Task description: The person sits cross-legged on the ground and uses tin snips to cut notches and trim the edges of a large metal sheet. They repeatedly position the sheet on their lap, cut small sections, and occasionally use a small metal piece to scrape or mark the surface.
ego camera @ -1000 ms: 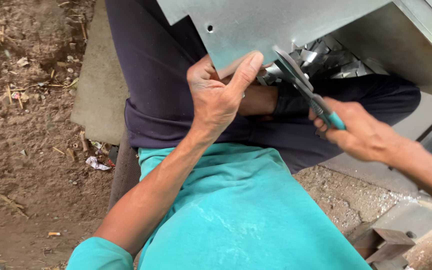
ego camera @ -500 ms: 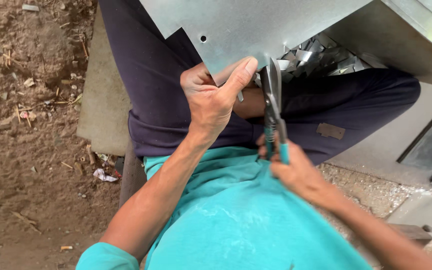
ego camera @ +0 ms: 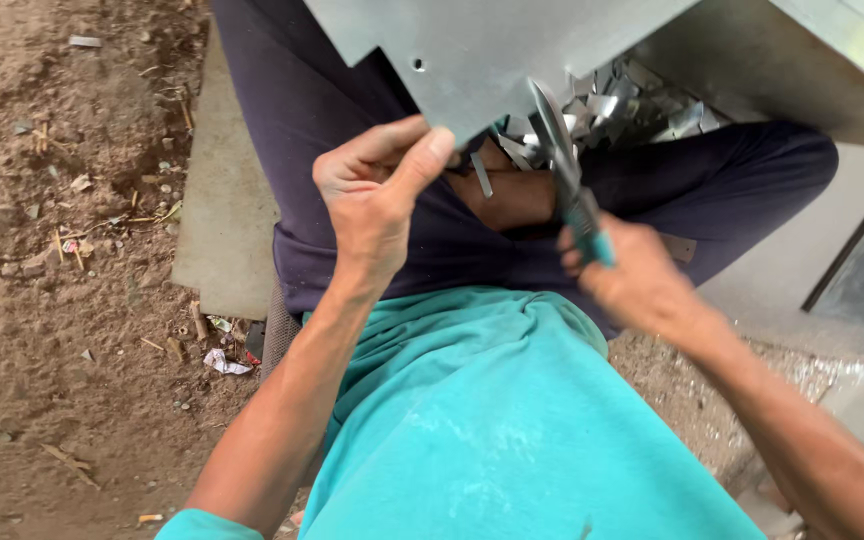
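Note:
My left hand (ego camera: 377, 195) pinches the lower edge of a grey metal sheet (ego camera: 492, 45) that has a small round hole near it. My right hand (ego camera: 632, 280) grips tin snips (ego camera: 564, 170) with teal handles, their blades pointing up against the sheet's edge just right of my left thumb. A narrow cut strip of metal (ego camera: 480, 172) hangs below the sheet between my hands. I sit with dark trousers (ego camera: 352, 110) and a teal shirt (ego camera: 512, 420).
A pile of shiny metal offcuts (ego camera: 632, 105) lies behind the snips on my lap. A flat concrete slab (ego camera: 227, 200) lies under me, with bare dirt ground (ego camera: 52, 250) and litter to the left. More metal panels (ego camera: 857, 265) lie at the right.
My right hand swung the snips from the right side in to the sheet's edge beside my left thumb. My left hand kept its pinch on the sheet.

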